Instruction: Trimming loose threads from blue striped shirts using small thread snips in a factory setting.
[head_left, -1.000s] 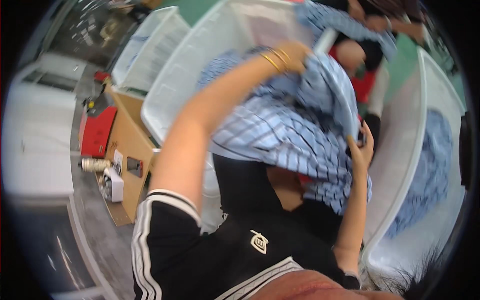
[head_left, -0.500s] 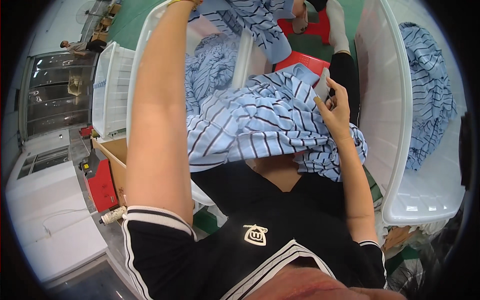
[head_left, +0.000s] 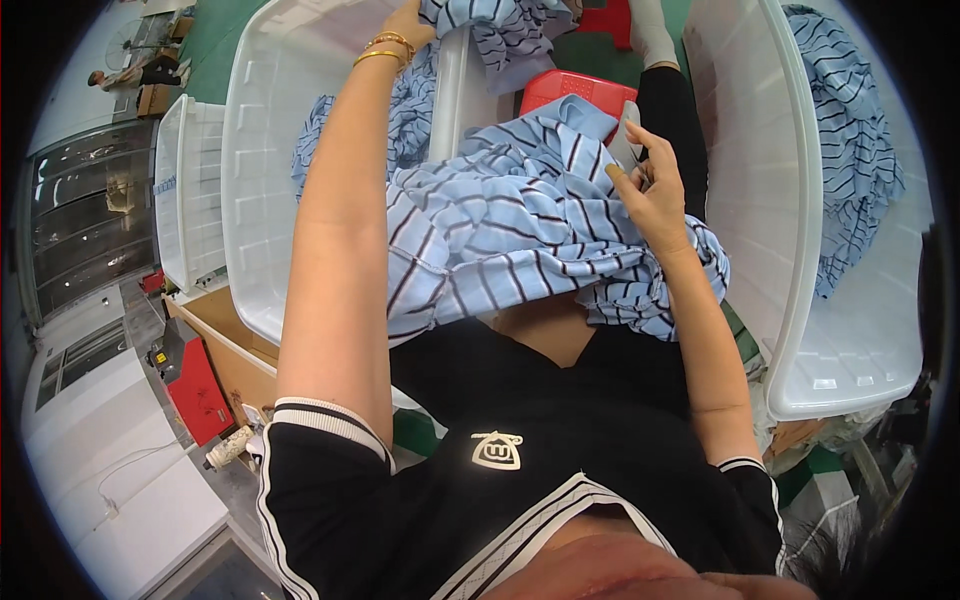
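Observation:
My left hand (head_left: 408, 22), with bracelets at its wrist, reaches far out to the top of the view and grips a light blue striped garment (head_left: 515, 40). Its fingertips are partly hidden by the cloth and the view's edge. Another blue garment with dark and white stripes (head_left: 510, 220) lies bunched over my lap. Above this one, my right hand (head_left: 655, 195) has its thumb and forefinger apart, the other fingers curled. A small dark thing shows inside that curl, too little visible to name.
A white plastic bin (head_left: 255, 180) at left holds more striped cloth (head_left: 410, 110). At right stands another white bin (head_left: 800, 340) with a striped heap (head_left: 850, 150). A red plastic stool (head_left: 575, 92) is beyond my lap. A cardboard box (head_left: 235, 350) and red machine (head_left: 195, 390) are at left.
My left hand has come further into view with the cloth it grips. The whole view has shifted, showing more of the left bin. The right hand keeps much the same pose.

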